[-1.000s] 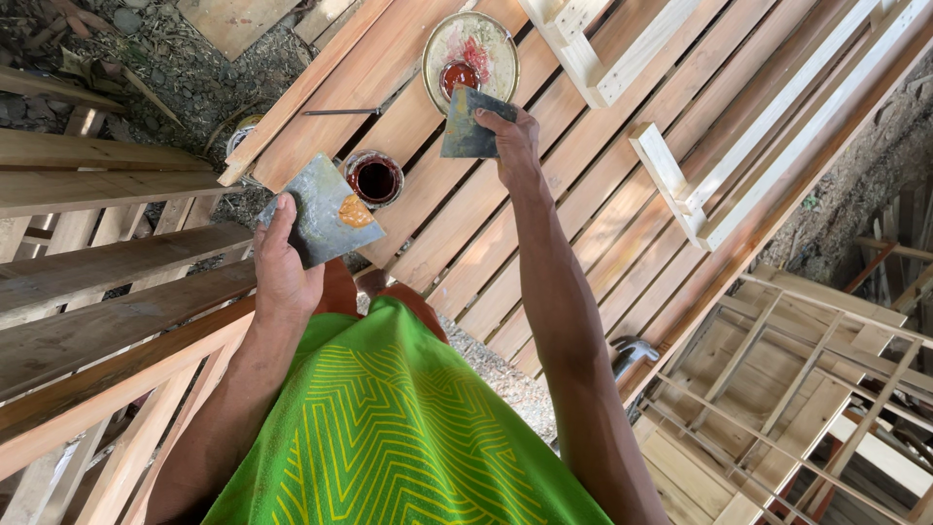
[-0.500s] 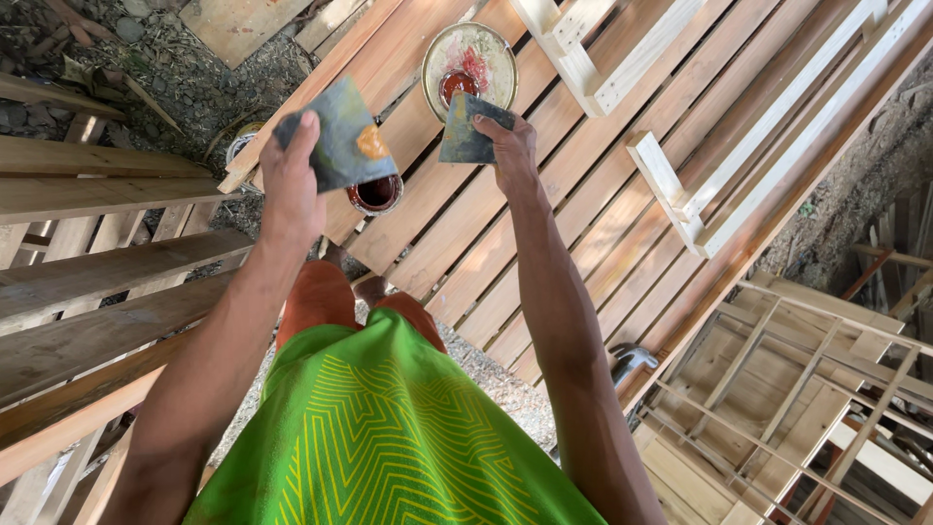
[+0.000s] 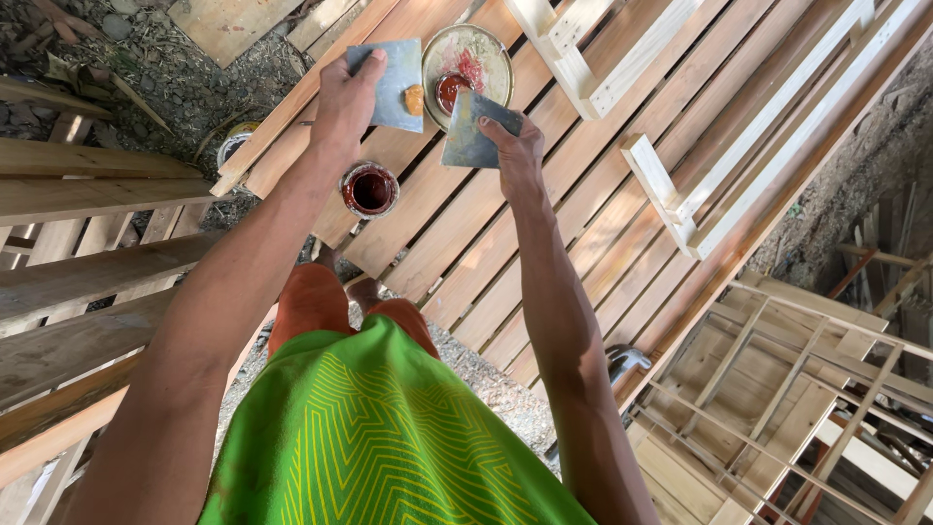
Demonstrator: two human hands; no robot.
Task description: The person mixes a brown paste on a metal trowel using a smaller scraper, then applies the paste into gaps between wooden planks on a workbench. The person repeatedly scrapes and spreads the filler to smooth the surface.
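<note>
The round tin lid (image 3: 478,60) with its red-brown paste lies on the slatted wooden panel (image 3: 603,243), and everything gathers about it. The right hand (image 3: 515,146) grips a grey metal scraper (image 3: 470,131) by its lower corner, the blade's upper edge touching the paste on the near side of the lid. The left hand (image 3: 345,97) clasps a second scraper plate (image 3: 394,83) just left of the lid, held flat, with a dab of tan filler (image 3: 415,99) on the edge nearest the lid. Below and to the left of the lid stands a small open jar (image 3: 369,190) of dark red stuff, almost under the left forearm.

I'd worry about that jar: a dropped wrist or elbow could tip it through the slats. The lid sits shallow too, so a hard scoop might skid it, and the dab could slide off if the plate tilts.
</note>
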